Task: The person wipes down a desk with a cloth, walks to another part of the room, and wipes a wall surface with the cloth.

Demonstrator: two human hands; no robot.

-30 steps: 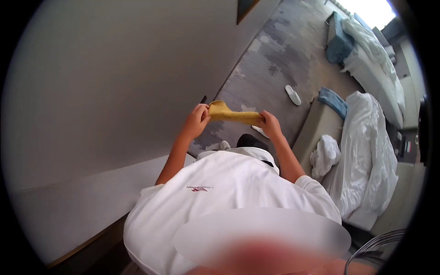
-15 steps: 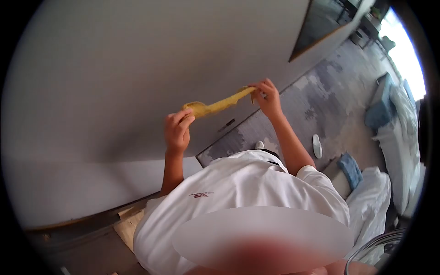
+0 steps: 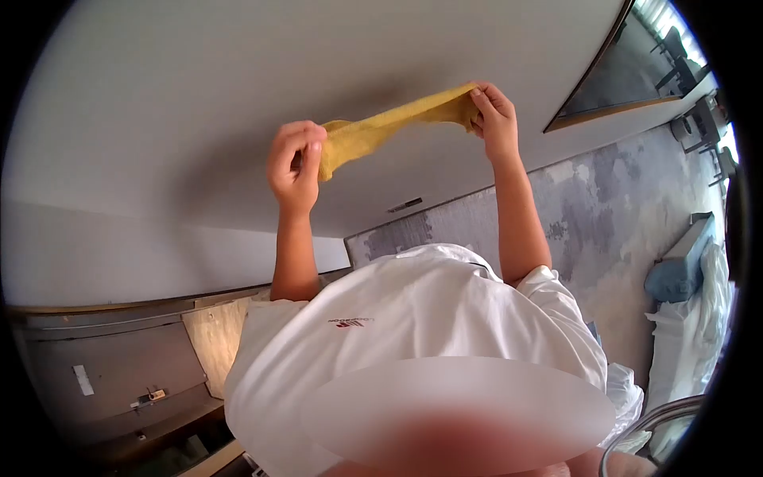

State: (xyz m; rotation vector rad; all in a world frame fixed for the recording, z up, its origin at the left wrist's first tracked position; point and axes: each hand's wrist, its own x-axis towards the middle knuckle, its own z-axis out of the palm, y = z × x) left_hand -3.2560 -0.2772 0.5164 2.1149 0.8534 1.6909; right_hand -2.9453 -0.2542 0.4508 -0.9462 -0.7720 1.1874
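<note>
**Cloth stretched at wall**

Pale wall point(image 3: 238, 71) filled background, grey carpet point(image 3: 588, 207) below. Yellow cloth point(image 3: 389, 127) held taut up against wall betw. both hands: left hand point(image 3: 294, 167) fisted on one end, right hand point(image 3: 493, 115) pinched other. Best kept evenly tensioned, grips near corners, no sag mid-span.

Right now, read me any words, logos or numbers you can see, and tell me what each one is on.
White shirt: a small red and dark chest logo with lettering, too small and blurred to read.
Grey cabinet panel: a pale sticker, no text legible.
Yellow cloth, held between the left hand and right hand: no text.
</note>
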